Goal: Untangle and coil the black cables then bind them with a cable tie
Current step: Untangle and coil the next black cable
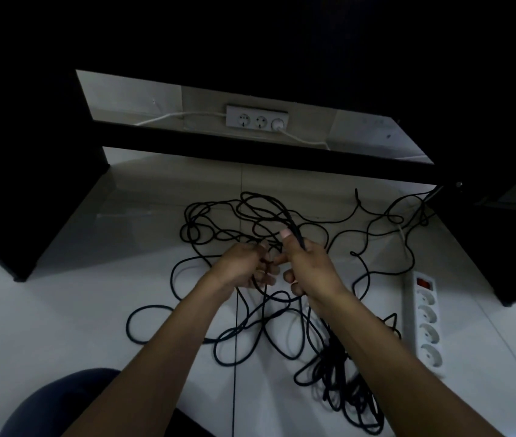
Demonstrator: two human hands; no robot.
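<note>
Black cables (pixel 218 234) lie in a loose tangle of loops across the white floor, reaching from the middle to the lower right, where a denser bunch (pixel 341 389) sits under my right forearm. My right hand (pixel 308 266) grips a bundle of strands that rises past the thumb. My left hand (pixel 244 266) is close beside it, its fingers curled round a strand between the two hands. One thin strand hangs straight down from the hands. No cable tie is visible.
A white power strip (pixel 425 323) with a red switch lies on the floor at the right. A grey wall socket strip (pixel 256 119) with white leads sits behind a dark desk frame (pixel 250 149). Dark furniture panels stand left and right. My knee (pixel 70 402) is at lower left.
</note>
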